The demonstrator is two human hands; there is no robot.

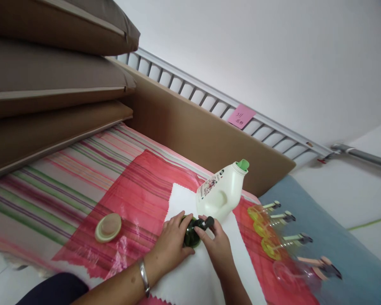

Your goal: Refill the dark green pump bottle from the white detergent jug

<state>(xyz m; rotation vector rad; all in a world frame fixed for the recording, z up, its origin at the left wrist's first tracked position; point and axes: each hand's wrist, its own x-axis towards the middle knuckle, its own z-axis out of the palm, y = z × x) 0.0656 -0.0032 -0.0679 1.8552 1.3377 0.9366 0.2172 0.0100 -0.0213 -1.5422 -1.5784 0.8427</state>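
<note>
A small dark green bottle (192, 236) with a black pump top (206, 222) stands on a white cloth (190, 277). My left hand (173, 241), a silver bangle on its wrist, is wrapped round the bottle's side. With its thumb and fingers my right hand (218, 248) grips the pump top at the bottle's neck. Whether the pump is fully seated cannot be made out under the fingers. Just behind the hands is a large white jug (222, 190) with a handle and a green spout (242, 164).
A round pale lid or dish (108, 228) lies on red plastic film at left. Several clear pump bottles (281, 228) with yellow or pink bases stand at right. Stacked brown cushions (57, 72) rise at far left. Behind are a brown board (184, 118) and a radiator with a pink note (241, 116).
</note>
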